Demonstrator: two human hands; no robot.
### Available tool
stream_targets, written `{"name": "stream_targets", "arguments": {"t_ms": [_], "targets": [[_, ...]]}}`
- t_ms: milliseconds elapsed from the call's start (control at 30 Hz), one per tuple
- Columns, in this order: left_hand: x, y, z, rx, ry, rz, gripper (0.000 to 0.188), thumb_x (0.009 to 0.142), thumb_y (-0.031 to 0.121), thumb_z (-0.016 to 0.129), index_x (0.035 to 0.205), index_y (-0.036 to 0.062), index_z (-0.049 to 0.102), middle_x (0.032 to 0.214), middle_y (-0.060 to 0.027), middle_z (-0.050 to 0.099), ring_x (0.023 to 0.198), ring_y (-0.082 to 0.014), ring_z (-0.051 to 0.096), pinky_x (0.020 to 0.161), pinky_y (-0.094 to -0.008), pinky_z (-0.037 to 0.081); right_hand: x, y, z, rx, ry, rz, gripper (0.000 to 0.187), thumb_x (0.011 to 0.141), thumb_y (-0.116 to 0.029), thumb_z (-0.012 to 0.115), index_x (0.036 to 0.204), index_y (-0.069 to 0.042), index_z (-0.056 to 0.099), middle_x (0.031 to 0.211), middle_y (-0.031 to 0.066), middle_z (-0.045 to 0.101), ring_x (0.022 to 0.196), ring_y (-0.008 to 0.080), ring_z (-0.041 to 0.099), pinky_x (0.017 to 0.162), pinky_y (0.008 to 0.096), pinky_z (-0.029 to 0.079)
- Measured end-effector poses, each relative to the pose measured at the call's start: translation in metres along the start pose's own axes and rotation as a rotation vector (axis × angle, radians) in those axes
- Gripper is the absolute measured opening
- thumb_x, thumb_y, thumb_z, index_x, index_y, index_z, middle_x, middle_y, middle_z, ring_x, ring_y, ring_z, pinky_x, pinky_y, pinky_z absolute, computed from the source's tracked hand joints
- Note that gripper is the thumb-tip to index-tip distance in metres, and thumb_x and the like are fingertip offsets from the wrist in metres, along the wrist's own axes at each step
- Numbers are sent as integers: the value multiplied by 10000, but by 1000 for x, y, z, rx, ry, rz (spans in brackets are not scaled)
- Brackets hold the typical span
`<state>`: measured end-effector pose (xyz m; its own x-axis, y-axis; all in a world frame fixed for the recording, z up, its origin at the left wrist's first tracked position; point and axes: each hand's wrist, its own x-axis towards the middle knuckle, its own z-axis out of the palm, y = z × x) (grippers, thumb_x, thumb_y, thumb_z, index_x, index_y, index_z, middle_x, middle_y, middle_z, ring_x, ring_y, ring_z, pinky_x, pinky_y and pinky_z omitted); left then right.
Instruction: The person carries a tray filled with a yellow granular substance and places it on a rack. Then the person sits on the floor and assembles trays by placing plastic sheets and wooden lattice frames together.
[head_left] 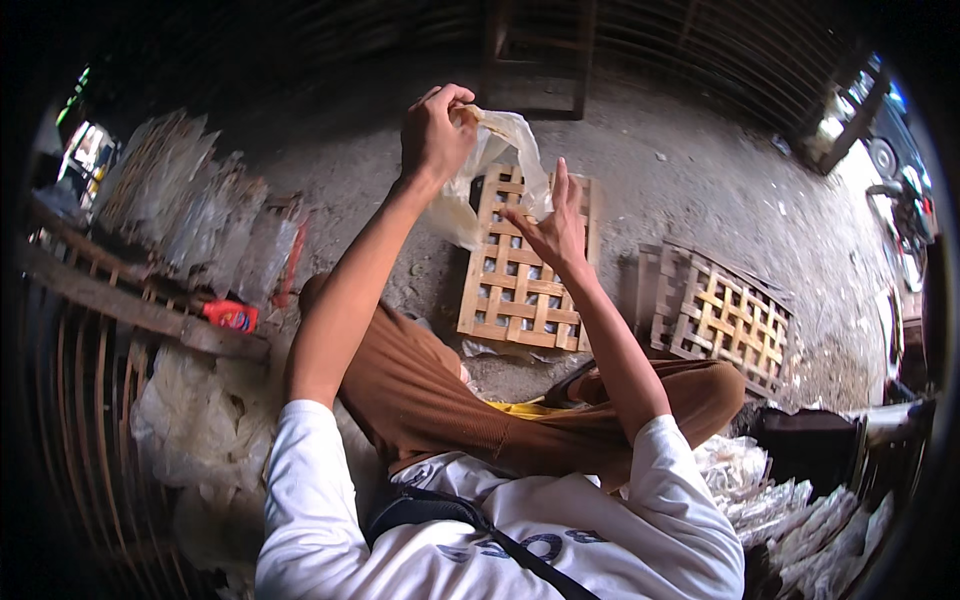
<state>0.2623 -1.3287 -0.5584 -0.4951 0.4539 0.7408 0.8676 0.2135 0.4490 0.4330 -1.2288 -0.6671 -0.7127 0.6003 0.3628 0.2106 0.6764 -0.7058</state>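
Observation:
My left hand (438,138) is raised in front of me, its fingers closed on a thin, whitish, see-through plastic sheet (465,190). Crumpled, the sheet hangs down from that grip and loops across toward the right. Close to its right end is my right hand (556,222), with fingers stretched up and thumb apart; whether it touches the sheet I cannot tell. Below both hands a woven wooden lattice panel (520,290) lies in front of my folded legs. Whitish material shows through its gaps, and part of its far left side is hidden by the sheet.
More lattice panels (728,315) are stacked on the floor at the right. Bundled plastic sheets (190,200) stand at the left, near a red packet (231,316) on a wooden slatted bench (140,305). Crumpled plastic (205,415) lies beside me; folded plastic (800,520) is at the lower right.

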Motion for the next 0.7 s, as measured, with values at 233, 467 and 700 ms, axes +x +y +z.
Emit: {"name": "stream_targets", "arguments": {"t_ms": [233,467,700], "targets": [[10,-9,36,-102,-137,107,99,765,38,587,854,18,626,707,-110,636,604,-254,647,539,-333,501,76,87,-47,109,276,95,246,784,-142,650,1015,-67,688,815,158,689,687,258,676,637,359,531],[-2,-38,51,-668,-519,-655,73,895,59,531,926,-3,510,878,-105,621,533,-222,661,390,-276,499,117,45,-133,-106,399,-301,99,800,-165,613,857,-99,658,764,95,659,693,276,664,598,338,502],[-6,-58,81,-700,-583,-602,134,883,85,517,999,27,483,950,-112,623,859,-234,680,654,-331,579,136,25,-137,-246,449,-421,87,807,-158,611,861,-97,643,768,79,592,650,251,637,584,339,504]]}}
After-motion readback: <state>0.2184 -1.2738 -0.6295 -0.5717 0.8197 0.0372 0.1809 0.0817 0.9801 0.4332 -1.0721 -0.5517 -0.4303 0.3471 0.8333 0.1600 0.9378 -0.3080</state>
